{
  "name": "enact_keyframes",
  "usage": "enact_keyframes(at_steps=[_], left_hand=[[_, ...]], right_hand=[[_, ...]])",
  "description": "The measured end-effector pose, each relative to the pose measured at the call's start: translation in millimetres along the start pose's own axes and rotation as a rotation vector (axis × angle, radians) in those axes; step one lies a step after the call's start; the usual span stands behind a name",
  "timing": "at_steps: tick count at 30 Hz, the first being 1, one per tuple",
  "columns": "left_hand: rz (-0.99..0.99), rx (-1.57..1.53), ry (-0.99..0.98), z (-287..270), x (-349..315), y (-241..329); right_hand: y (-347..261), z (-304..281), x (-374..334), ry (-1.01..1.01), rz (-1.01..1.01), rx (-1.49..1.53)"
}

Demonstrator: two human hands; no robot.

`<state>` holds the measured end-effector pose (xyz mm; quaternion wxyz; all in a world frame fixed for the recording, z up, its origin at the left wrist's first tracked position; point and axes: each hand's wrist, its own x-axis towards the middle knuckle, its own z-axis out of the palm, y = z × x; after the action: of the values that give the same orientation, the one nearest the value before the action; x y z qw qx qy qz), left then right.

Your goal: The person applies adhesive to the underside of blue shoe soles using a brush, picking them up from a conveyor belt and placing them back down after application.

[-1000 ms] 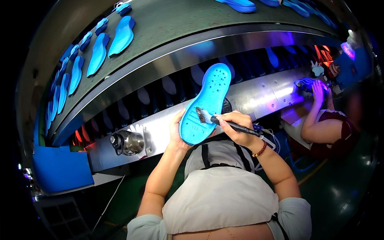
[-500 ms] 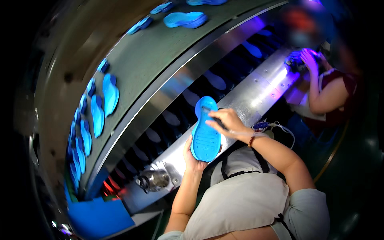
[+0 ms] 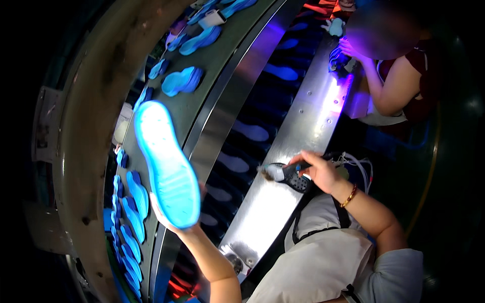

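My left hand (image 3: 163, 219) holds a blue shoe sole (image 3: 171, 169) by its lower end, tilted up beside the conveyor belt's inner edge. Bright light washes out the upper part of the sole. My right hand (image 3: 323, 172) is closed around the dark handle of a brush (image 3: 276, 172), whose bristles and pale metal band point left over the metal ledge. Just below the brush, at the ledge's edge, is a black piece with small holes (image 3: 297, 183); whether the hand touches it I cannot tell.
A dark green conveyor belt (image 3: 209, 76) carries several blue soles (image 3: 183, 81) on the left. Pale soles (image 3: 251, 130) lie in the dark channel between belt and metal ledge (image 3: 303, 118). At upper right, a person (image 3: 399, 91) works under violet light. White tubes (image 3: 356, 160) hang near my right hand.
My left hand has carried the sole left and up toward the belt. My right hand has drawn away from the sole and lowered with the brush to the ledge. The view has turned.
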<state>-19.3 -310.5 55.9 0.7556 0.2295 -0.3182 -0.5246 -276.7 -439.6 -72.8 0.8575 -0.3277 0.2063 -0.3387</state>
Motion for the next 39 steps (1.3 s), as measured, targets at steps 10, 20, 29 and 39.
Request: enact_keyframes(at_steps=[10, 20, 29, 39], left_hand=[[0.069, -0.362, 0.551, -27.1, 105.9, -23.8], [0.32, 1.756, 0.431, -72.7, 259.5, -53.7], [0.621, 1.958, -0.098, -15.2, 311.6, -114.5], [0.152, 1.913, 0.031, -39.2, 473.0, -178.1]], right_hand=[[19.0, -32.2, -2.1, 0.049, 0.148, 0.079], [16.7, -40.8, -5.2, 0.031, 0.154, 0.088], [48.4, -55.0, 6.0, 0.087, 0.172, 0.108], [45.6, -86.8, 15.5, 0.112, 0.199, -0.004]])
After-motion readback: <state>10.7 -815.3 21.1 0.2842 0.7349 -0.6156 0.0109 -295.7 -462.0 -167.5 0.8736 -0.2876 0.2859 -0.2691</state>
